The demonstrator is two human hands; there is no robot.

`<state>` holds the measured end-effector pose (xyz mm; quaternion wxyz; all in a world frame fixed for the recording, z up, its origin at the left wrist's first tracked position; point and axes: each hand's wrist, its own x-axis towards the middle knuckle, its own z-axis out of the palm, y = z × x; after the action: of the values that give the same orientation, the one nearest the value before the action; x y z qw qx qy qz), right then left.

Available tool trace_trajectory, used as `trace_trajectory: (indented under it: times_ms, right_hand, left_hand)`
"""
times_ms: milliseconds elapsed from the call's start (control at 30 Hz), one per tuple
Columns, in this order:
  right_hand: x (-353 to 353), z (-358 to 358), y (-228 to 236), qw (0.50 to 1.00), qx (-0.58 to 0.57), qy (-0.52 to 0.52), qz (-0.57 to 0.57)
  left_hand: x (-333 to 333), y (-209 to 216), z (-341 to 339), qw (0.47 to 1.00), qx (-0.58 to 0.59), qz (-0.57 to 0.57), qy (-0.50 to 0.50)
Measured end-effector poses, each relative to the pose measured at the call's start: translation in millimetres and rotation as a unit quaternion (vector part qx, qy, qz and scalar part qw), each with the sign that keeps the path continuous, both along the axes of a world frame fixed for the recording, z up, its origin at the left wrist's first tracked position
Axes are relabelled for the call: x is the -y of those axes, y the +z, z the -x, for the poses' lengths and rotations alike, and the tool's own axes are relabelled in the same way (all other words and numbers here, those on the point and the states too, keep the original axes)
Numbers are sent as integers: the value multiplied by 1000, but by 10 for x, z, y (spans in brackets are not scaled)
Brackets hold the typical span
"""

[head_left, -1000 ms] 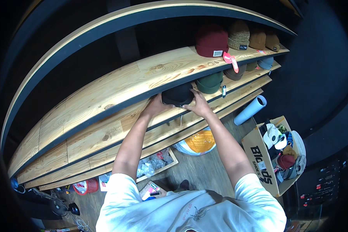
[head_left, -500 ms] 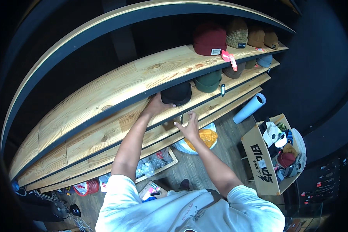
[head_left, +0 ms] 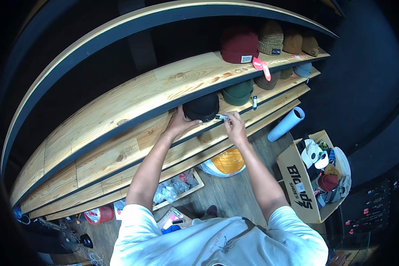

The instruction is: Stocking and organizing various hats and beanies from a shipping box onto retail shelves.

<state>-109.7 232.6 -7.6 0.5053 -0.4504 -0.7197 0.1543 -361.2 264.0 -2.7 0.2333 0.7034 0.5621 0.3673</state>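
A black knit beanie (head_left: 201, 106) sits on the second shelf down, at the left end of its row. My left hand (head_left: 181, 123) grips its left side, thumb across the front brim and fingers around behind. Off the beanie's front right hangs a small hang tag (head_left: 221, 117), which my right hand (head_left: 236, 128) pinches between thumb and fingertips. Beside it on the same shelf is a dark green beanie (head_left: 238, 94) with its own tag (head_left: 255, 103) over the shelf edge.
A burgundy beanie (head_left: 240, 45) with red tags stands on the shelf above. To the right are a pale blue tube (head_left: 286, 124) and a cardboard box (head_left: 299, 195) full of caps. Below lie an orange-yellow bundle (head_left: 228, 160) and a wooden tray (head_left: 200, 181) with plastic bags.
My right hand has moved up and right, and its fingers have closed on the tag, which has swung from hanging down to nearly level. My left hand stays on the beanie.
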Motion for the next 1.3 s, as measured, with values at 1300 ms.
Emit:
trace_trajectory:
  times_ms: [1300]
  right_hand:
    - [-823, 340, 56, 987, 9, 10, 158]
  left_hand:
    - [178, 321, 125, 994, 79, 67, -45]
